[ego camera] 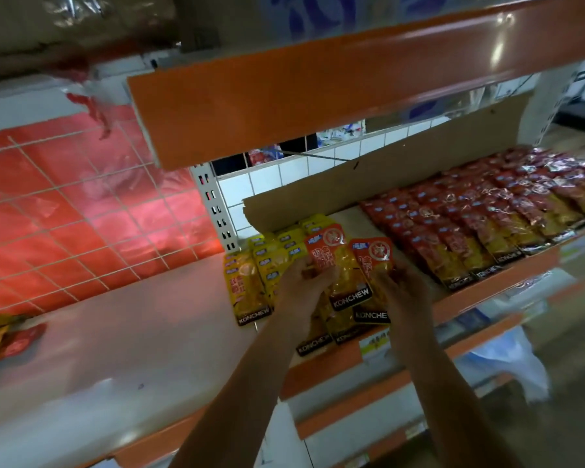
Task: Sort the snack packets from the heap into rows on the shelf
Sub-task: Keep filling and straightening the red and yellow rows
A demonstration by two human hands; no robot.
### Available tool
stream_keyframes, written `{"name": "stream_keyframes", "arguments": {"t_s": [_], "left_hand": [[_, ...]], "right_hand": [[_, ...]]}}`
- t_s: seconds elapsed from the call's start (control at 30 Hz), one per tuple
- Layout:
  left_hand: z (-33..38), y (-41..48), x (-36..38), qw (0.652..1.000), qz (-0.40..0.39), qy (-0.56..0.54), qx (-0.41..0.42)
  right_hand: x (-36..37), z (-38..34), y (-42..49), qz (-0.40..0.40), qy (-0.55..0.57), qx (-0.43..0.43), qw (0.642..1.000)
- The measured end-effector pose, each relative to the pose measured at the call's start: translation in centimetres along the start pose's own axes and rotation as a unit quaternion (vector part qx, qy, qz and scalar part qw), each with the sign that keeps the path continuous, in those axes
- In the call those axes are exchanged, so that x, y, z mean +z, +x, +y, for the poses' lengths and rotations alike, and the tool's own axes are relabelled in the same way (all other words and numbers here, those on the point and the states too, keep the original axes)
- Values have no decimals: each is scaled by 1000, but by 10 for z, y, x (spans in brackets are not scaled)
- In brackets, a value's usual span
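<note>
Holding two snack packets over a shop shelf [349,214], two bare hands are shown from above.

One orange-topped packet [328,256] is gripped by the left hand [299,285], and a second orange-topped packet [372,260] is gripped by the right hand [402,290]; they are held side by side near the shelf's front edge. Yellow packets [247,285] are laid in overlapping rows left of the hands, and red-topped packets [470,224] are lined up in rows to the right. A cardboard strip [385,173] is propped along the back. A small heap [4,336] is glimpsed at the far left.
</note>
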State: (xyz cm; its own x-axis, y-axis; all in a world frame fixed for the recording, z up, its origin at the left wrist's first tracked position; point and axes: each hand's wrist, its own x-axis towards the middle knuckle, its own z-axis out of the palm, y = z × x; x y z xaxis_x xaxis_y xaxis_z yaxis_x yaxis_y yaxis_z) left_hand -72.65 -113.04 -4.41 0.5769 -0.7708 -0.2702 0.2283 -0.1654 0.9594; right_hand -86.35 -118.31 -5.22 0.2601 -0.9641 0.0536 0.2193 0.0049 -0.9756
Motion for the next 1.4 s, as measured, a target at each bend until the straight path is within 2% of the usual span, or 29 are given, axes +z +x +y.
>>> {"name": "stream_keyframes", "arguments": {"t_s": [0.17,0.27,0.43,0.5,0.6,0.83,1.03,1.2,1.3,1.37,1.4], "left_hand": [[4,37,27,999,23,42,26],[10,59,45,989,72,92,85],[22,96,74,957,81,236,147],[27,113,88,936,85,308,144],[33,134,106,879,104,433,169],[26,159,130,796,125,572,150],[16,161,146,753,149,627,134],[12,166,149,745,154,637,121],[13,166,148,751,182,618,146],[17,162,149,777,220,559,191],[19,158,150,815,231,492,203]], "right_hand": [[-15,0,28,54,-9,-17,998],[-31,3,50,75,-29,-33,996],[-54,4,94,110,-72,-43,990],[-62,1,115,96,-102,-57,988],[-75,-3,146,66,-114,-52,990],[-94,-8,195,28,-159,-41,986],[-103,-9,213,-13,-187,-58,980],[-106,-9,220,-38,-194,-55,979],[-103,-7,223,-56,-185,-42,980],[-97,-5,226,-71,-197,-30,977],[-93,-4,227,-81,-207,-27,975]]}}
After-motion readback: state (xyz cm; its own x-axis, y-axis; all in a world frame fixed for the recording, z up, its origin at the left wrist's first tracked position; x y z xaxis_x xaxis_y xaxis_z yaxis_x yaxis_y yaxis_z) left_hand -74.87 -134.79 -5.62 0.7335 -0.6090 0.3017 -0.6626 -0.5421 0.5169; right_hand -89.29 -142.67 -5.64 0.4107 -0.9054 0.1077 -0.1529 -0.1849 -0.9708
